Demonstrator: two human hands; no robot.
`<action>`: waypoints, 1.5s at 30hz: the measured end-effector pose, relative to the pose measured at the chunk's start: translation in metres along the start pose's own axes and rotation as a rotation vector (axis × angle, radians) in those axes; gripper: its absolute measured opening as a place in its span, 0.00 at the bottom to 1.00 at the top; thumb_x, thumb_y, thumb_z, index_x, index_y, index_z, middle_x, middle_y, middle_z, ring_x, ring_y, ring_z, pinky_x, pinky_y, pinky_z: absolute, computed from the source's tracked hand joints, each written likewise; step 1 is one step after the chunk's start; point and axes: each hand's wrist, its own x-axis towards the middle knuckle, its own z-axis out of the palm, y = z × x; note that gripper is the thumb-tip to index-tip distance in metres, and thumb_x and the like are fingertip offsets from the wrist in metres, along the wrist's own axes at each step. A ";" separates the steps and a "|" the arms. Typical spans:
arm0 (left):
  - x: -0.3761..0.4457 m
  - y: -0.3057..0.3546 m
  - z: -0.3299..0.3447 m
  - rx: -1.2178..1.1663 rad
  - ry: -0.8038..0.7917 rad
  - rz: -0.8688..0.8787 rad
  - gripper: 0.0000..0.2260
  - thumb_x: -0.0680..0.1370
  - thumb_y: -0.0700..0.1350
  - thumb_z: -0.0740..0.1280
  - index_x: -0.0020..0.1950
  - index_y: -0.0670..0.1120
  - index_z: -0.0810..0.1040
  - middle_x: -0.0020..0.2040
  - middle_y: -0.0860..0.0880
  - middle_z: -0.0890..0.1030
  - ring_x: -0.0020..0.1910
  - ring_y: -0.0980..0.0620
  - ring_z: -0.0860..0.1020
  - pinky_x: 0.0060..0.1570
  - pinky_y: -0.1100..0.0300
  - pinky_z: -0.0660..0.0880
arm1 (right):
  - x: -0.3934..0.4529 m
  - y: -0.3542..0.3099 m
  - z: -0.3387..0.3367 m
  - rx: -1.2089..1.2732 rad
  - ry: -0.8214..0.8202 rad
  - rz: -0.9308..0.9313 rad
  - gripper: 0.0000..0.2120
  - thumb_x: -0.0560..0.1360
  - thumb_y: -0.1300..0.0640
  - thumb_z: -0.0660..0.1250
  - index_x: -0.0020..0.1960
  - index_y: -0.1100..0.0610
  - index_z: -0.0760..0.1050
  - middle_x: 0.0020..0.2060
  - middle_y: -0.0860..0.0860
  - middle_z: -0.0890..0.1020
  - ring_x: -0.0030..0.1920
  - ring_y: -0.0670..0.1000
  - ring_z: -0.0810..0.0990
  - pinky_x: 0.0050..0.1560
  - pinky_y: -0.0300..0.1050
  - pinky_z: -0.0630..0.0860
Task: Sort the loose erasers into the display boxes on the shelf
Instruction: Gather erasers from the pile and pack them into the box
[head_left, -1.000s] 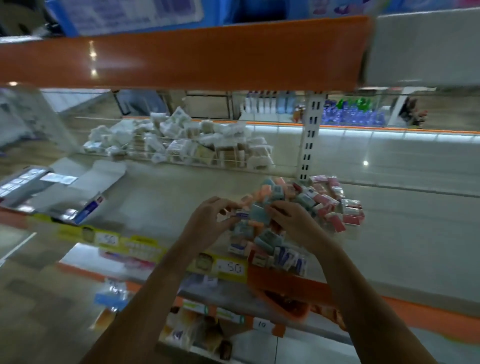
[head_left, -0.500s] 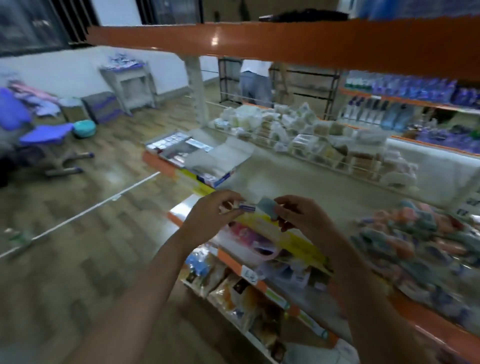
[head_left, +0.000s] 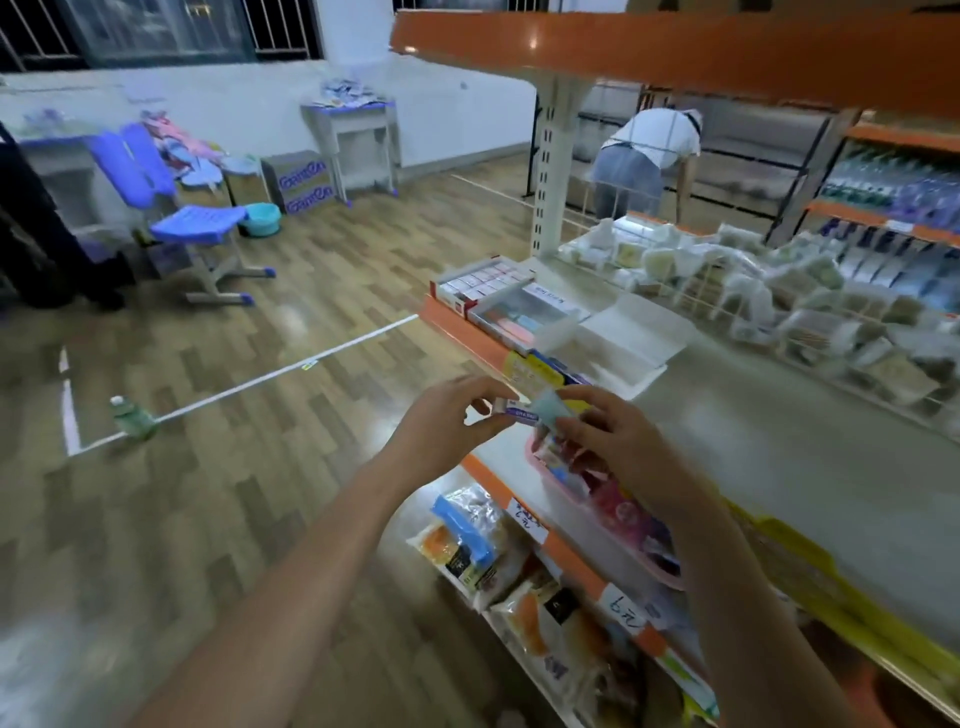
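We are pinching a purple-sleeved eraser (head_left: 519, 413) in our left hand (head_left: 447, 427) and a pale teal eraser (head_left: 551, 407) in our right hand (head_left: 613, 447), holding them near the shelf edge (head_left: 524, 358), probably bound for the open display boxes (head_left: 511, 304) farther left.

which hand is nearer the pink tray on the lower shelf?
Right. The right hand hovers directly over the near end of the pink tray, pinching a pale blue eraser. The left hand is off the shelf edge, over the floor.
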 end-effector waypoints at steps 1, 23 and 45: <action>0.006 -0.009 -0.002 0.006 -0.004 -0.004 0.09 0.75 0.48 0.69 0.54 0.53 0.79 0.47 0.58 0.78 0.43 0.62 0.75 0.43 0.69 0.69 | 0.012 0.001 0.005 -0.015 0.016 0.005 0.11 0.76 0.65 0.64 0.58 0.58 0.74 0.38 0.57 0.79 0.29 0.45 0.79 0.31 0.36 0.76; 0.242 -0.142 -0.046 -0.002 -0.043 0.150 0.08 0.73 0.42 0.72 0.52 0.46 0.81 0.39 0.61 0.77 0.36 0.65 0.76 0.38 0.75 0.67 | 0.264 -0.016 -0.022 -0.958 0.276 0.120 0.19 0.75 0.50 0.66 0.64 0.56 0.74 0.53 0.54 0.72 0.49 0.50 0.71 0.48 0.41 0.66; 0.354 -0.202 -0.026 -0.127 -0.501 0.502 0.13 0.75 0.47 0.69 0.59 0.51 0.77 0.50 0.58 0.78 0.46 0.62 0.76 0.41 0.74 0.71 | 0.307 0.023 0.054 -0.933 0.851 0.443 0.16 0.76 0.63 0.65 0.63 0.56 0.72 0.58 0.50 0.71 0.51 0.43 0.70 0.52 0.32 0.64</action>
